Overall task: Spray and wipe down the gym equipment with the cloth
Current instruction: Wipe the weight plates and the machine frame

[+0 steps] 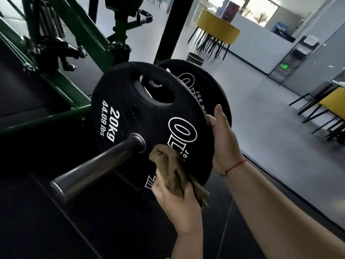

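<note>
Cloth (173,171): olive, soft, light, bunched. Left hand (177,204) fingers curl round it, pressing it to the plate (130,116) face, 4 o'clock of the bar (97,165).
Plate: marked 20kg, judged heavy and rigid. Right hand (222,141) fingers grip the rim at 3 o'clock.

A pale grey floor (252,101) is stretching away to the right, giving way to a dark mat (112,230) in the near corner. Daylight is coming in through bright windows (261,6) at the far end, where leafy plants (262,15) are showing above a low white partition (252,40). A round yellow stool (218,28) on thin black legs is standing before it, with a small dark bin (195,57) nearer. A green sign (283,67) is glowing low on the grey wall (326,43), and a yellow chair (334,103) is standing at the right edge.
</note>
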Action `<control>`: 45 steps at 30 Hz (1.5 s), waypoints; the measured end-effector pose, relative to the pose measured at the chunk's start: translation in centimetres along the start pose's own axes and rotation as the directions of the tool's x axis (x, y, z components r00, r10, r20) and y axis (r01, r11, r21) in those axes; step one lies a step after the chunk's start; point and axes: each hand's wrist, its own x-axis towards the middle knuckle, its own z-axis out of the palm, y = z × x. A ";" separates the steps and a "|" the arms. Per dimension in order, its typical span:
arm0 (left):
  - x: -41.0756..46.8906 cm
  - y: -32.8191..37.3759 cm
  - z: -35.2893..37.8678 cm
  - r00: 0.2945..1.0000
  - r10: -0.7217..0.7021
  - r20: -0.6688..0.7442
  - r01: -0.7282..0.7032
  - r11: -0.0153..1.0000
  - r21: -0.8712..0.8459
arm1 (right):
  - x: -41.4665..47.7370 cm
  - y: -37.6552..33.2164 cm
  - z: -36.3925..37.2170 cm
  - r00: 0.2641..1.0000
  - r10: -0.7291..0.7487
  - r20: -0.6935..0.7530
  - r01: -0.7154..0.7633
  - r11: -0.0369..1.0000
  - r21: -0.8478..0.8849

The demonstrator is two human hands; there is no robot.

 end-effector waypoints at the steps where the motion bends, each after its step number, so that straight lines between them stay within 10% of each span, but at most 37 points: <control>1: 0.2 0.1 -0.1 0.998 -0.059 -0.028 0.058 0.998 -0.038 | 0.0 0.1 0.1 1.000 -0.008 -0.007 0.008 1.000 0.001; 6: 2.7 1.9 0.1 0.964 -0.252 -0.086 0.233 0.954 -0.186 | -0.5 0.0 0.1 0.994 -0.102 0.032 0.105 0.984 -0.142; 13: 3.6 6.1 0.3 0.987 -0.090 0.131 0.123 0.956 -0.268 | -0.9 -0.1 -2.9 0.988 0.063 0.139 0.049 0.730 -0.682; 16: 3.8 6.2 0.3 0.986 -0.055 0.157 0.100 0.949 -0.300 | -1.2 0.4 -2.5 0.997 -0.057 0.054 0.077 0.557 -0.827; 24: 5.2 3.2 -1.9 0.991 0.076 0.115 -0.072 0.997 -0.038 | -0.4 -1.6 0.5 0.919 -0.389 -0.063 0.162 0.517 -0.841; 27: 6.3 1.8 -2.5 0.993 0.098 0.062 -0.106 0.984 0.144 | 0.6 -2.6 1.7 0.904 -0.423 -0.065 0.200 0.551 -0.810; 31: 6.8 -0.3 -2.4 0.993 0.113 -0.040 -0.098 0.957 0.275 | 1.1 -3.7 0.6 0.958 -0.286 0.025 0.271 0.872 -0.407; 37: 5.4 -2.6 -1.4 0.977 0.131 -0.168 -0.092 0.970 0.224 | -0.7 -0.1 -2.1 0.975 -0.143 0.172 0.210 0.852 -0.480; 42: 5.8 -3.8 -1.7 0.909 -0.311 -0.277 0.350 0.931 0.104 | -1.1 1.5 -2.2 0.983 -0.112 0.144 0.160 0.910 -0.383; 45: 5.1 -2.8 -1.4 0.925 -0.294 -0.241 0.335 0.929 0.154 | -1.1 1.7 -1.3 0.982 -0.172 0.078 0.189 0.923 -0.334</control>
